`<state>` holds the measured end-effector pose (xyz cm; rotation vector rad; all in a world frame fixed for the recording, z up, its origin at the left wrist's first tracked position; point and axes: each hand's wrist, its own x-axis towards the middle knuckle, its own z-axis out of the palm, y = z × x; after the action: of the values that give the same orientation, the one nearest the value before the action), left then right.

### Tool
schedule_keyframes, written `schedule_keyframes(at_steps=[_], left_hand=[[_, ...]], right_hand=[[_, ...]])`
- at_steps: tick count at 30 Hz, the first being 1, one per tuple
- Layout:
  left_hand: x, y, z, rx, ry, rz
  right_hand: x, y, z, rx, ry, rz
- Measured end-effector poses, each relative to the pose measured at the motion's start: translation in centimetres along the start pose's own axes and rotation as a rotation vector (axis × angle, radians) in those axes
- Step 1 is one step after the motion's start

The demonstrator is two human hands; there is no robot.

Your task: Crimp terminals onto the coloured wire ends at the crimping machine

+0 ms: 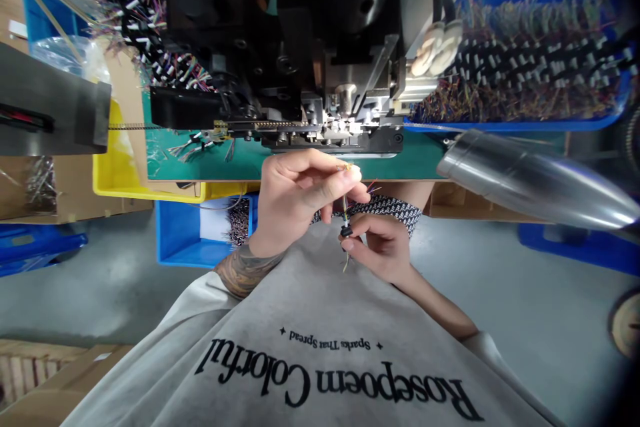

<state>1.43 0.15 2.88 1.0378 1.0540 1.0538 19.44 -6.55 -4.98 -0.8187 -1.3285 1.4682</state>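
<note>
A short wire harness (346,231) with a black part and thin colored wires is held between my two hands, in front of the machine. My left hand (300,195) pinches the wire ends at the top between thumb and forefinger. Below it, my right hand (381,243) grips the black part with its fingertips, and loose wires stick out underneath. Just beyond my hands stands the black crimping machine (345,90), its lit working area above my left fingertips. A strip of terminals (280,125) runs into it from the left.
Several harnesses (200,145) lie on the green table top (240,163) at left. A blue bin (590,123) full of harnesses stands at right, near a metal lamp-like cone (525,173). Yellow (120,173) and blue bins (177,233) sit at lower left. More harnesses (135,7) are heaped at upper left.
</note>
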Motion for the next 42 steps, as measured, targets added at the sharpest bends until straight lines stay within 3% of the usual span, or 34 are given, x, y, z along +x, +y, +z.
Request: schedule_keyframes(at_steps=[9, 13, 18, 21, 27, 33, 42], left_hand=[[0.1, -0.3, -0.1, -0.043, -0.008, -0.012], [0.1, -0.5, 0.0, -0.038, -0.029, -0.027], [-0.3, -1.1, 0.2, 0.075, 0.034, -0.037], [-0.6, -1.3, 0.1, 0.011, 0.012, -0.094], [-1.0, -1.2, 0.4, -0.179, -0.122, -0.16], [-1.7, -1.8, 1.1, -0.071, -0.047, -0.082], [-2.3, -0.9, 1.3, -0.106, -0.068, -0.192]], right_hand=[[0.2, -0.1, 0.3, 0.0, -0.008, 0.001], [0.0, -0.1, 0.2, -0.01, 0.046, 0.001], [0.2, -0.2, 0.0, -0.068, 0.128, -0.019], [0.8, -0.4, -0.5, -0.146, 0.123, -0.06], [3.0, -2.8, -1.4, 0.02, 0.224, -0.068], [5.6, -5.7, 0.4, -0.003, 0.309, -0.073], [6.3, -5.9, 1.2, 0.031, 0.4, -0.086]])
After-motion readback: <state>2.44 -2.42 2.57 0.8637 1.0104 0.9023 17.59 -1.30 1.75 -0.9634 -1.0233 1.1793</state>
